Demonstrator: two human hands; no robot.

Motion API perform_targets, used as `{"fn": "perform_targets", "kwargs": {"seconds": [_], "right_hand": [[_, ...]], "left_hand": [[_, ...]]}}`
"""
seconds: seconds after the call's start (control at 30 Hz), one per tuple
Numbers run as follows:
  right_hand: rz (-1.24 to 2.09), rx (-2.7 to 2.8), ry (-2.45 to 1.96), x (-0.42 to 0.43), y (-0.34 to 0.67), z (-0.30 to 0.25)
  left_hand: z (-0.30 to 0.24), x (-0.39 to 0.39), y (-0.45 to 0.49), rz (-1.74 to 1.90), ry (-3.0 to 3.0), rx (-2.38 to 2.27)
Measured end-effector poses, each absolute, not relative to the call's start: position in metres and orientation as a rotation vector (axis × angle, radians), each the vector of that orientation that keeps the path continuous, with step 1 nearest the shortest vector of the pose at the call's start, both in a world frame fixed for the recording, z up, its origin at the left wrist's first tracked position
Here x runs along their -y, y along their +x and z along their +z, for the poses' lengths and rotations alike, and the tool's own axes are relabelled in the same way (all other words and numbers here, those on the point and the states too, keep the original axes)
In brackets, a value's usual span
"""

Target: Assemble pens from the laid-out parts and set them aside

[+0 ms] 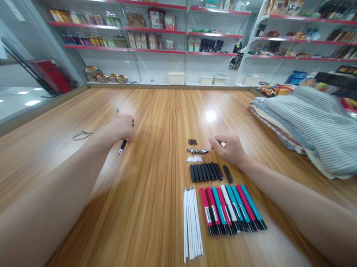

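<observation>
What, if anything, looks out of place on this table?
One loose black piece lies apart, to the right of the row of black pieces, breaking the neat line. Nothing looks visibly spilled or damaged.

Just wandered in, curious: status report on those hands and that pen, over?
Left hand gripping pen. Right hand beside metal tips, grip unclear. Coloured tubes lined up. Cloth pile off right.

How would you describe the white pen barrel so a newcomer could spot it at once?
On the wood-grain table, right of the thin white rods, lies a row of pen barrels. The white pen barrel sits mid-row, the only white one among pinks and teals.
</observation>
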State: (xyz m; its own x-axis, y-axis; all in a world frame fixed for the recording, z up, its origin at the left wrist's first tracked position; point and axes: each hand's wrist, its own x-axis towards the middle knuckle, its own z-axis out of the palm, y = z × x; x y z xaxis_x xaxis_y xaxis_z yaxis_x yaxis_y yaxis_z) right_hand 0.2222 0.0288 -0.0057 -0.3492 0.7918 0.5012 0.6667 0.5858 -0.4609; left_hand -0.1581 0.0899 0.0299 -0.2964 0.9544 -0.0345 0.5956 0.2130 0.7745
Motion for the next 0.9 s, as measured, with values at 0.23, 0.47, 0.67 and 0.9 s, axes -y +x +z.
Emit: {"fn": "perform_targets", "kwargs": {"seconds": [0.23,0.47,0.67,0.9], "right_hand": [[0.251,2.131,-1.162,-0.029,0.224,-0.007],[0.259,2.137,-1.152,-0.028,0.225,-0.006],[0.250,2.135,-1.147,-0.029,0.225,-0.007],[0.246,2.127,-1.144,-0.029,0.225,-0.007]], "left_hand": [[0.030,-0.095,-0.155,0.017,1.818,-2.332],[0.036,-0.093,-0.148,-0.477,2.002,-2.353],[0.033,-0.094,-0.153,-0.455,2.027,-2.348],[0.027,-0.097,-0.159,-0.388,2.018,-2.380]]}}
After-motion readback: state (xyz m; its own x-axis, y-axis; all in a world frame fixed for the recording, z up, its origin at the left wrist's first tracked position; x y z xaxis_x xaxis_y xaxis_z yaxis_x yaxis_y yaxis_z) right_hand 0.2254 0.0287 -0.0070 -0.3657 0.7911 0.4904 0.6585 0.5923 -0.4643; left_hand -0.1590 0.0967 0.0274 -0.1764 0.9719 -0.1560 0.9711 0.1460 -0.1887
